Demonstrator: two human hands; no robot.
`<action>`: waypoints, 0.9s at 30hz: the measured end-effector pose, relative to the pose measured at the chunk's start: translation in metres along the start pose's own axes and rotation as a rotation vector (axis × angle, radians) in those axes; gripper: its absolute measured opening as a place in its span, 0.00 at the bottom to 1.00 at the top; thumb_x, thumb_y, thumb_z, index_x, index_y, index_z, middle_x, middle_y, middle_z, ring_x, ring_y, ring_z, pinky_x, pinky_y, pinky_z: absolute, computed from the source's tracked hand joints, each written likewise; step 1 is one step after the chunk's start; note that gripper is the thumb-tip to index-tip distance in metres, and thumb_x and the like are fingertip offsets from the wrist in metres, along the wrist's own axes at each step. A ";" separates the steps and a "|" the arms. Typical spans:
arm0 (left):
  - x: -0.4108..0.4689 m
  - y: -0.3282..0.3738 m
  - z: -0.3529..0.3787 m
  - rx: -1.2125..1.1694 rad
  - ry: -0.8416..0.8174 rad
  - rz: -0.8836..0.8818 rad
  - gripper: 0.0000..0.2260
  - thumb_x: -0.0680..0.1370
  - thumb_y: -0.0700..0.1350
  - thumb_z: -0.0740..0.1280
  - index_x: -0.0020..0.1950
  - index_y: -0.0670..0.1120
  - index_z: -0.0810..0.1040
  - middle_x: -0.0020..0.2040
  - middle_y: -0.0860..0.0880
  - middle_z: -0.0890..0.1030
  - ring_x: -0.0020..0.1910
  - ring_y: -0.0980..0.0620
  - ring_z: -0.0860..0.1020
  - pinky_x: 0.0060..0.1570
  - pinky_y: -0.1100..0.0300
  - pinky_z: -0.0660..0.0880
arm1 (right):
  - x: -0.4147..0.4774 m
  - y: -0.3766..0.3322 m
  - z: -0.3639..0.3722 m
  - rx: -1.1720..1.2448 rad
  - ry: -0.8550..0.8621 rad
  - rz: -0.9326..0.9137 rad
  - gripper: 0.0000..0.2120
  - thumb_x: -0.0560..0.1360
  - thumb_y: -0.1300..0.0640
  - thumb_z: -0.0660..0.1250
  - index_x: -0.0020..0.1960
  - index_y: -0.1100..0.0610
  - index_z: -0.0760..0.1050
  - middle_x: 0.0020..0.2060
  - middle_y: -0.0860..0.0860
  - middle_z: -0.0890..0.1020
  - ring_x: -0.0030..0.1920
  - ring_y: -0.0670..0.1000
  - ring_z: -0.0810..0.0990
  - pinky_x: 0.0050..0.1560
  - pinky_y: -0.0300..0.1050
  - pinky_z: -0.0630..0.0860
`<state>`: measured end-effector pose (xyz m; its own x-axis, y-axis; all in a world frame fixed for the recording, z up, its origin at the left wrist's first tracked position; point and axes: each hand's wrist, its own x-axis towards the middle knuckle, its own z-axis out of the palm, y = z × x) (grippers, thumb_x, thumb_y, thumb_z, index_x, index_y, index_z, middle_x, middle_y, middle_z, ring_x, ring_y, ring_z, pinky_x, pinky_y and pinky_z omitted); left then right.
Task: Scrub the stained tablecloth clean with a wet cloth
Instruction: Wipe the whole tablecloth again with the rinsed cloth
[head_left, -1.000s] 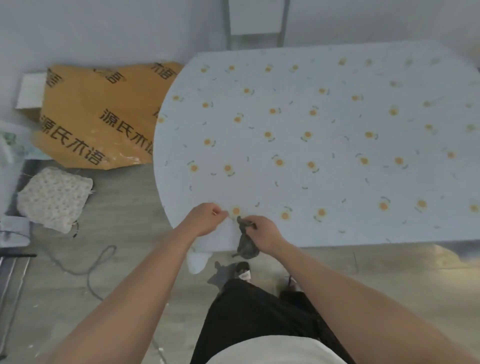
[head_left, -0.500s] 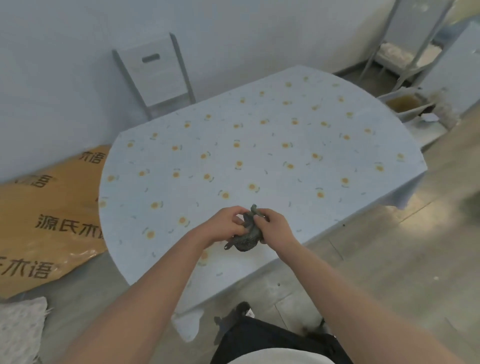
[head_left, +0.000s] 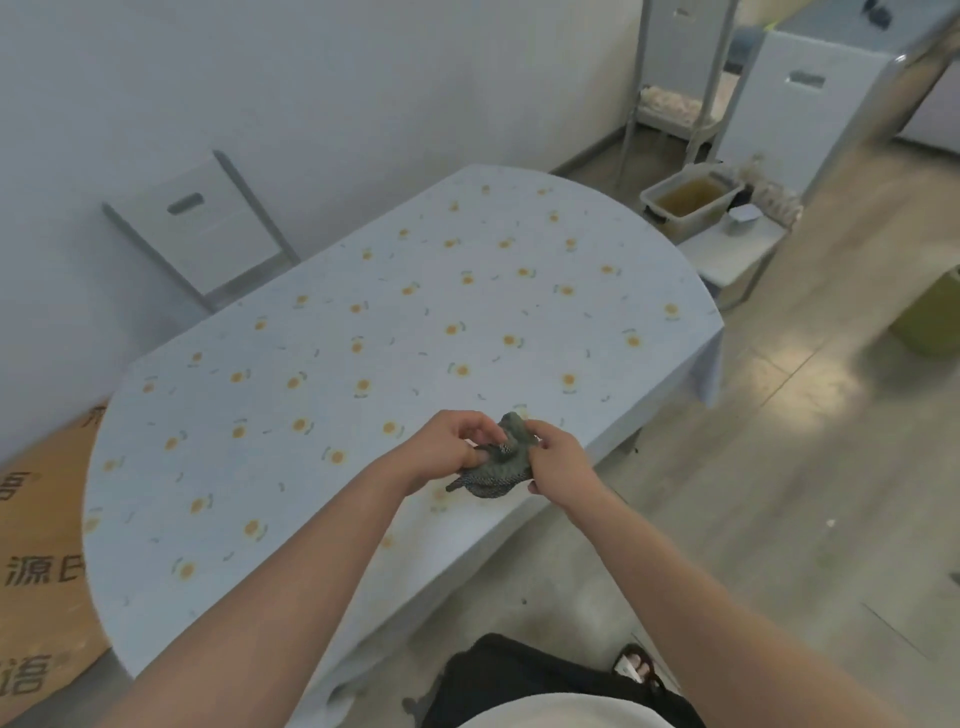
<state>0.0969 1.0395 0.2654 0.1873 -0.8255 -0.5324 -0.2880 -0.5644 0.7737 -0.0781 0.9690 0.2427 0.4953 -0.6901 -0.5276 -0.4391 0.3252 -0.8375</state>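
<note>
A person's left hand (head_left: 447, 447) and right hand (head_left: 558, 462) both pinch a small dark cloth (head_left: 496, 467), bunched between them just above the near edge of the counter (head_left: 613, 441), fingers curled into its folds. The pale blue, flower-printed tablecloth (head_left: 415, 322) lies spread over the whole counter and hangs past its near and right edges; no stain can be made out on it from here. The step looks to be readying the cloth before scrubbing. It would go best folded into a flat, firm pad with a clean face outward, worked by one hand in short strokes while the other pins the tablecloth so it neither slides nor rucks. A tub (head_left: 685, 200) of brownish water stands beyond the counter's far right corner.
</note>
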 end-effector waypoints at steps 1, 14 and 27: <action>0.010 0.013 0.010 0.010 0.005 0.007 0.16 0.77 0.30 0.67 0.49 0.51 0.85 0.55 0.45 0.85 0.45 0.50 0.82 0.46 0.53 0.79 | 0.003 -0.001 -0.019 -0.011 -0.007 -0.016 0.23 0.78 0.67 0.54 0.65 0.51 0.77 0.47 0.51 0.81 0.38 0.51 0.76 0.35 0.44 0.76; 0.109 0.125 0.121 0.025 -0.030 -0.029 0.13 0.78 0.35 0.73 0.58 0.49 0.82 0.56 0.47 0.83 0.44 0.50 0.80 0.41 0.56 0.78 | 0.036 0.019 -0.194 -0.327 -0.098 -0.188 0.41 0.74 0.50 0.74 0.80 0.46 0.55 0.65 0.40 0.71 0.65 0.44 0.72 0.65 0.44 0.73; 0.271 0.158 0.142 -0.088 -0.189 -0.125 0.16 0.75 0.35 0.73 0.60 0.49 0.83 0.52 0.48 0.87 0.41 0.52 0.82 0.41 0.60 0.79 | 0.178 -0.004 -0.317 -0.610 -0.037 -0.026 0.10 0.76 0.57 0.68 0.57 0.50 0.77 0.47 0.46 0.81 0.47 0.47 0.78 0.43 0.35 0.75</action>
<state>-0.0313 0.7282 0.1947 0.0345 -0.7376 -0.6744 -0.1889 -0.6674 0.7203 -0.2259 0.6399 0.1969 0.5325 -0.6668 -0.5214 -0.7709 -0.1277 -0.6240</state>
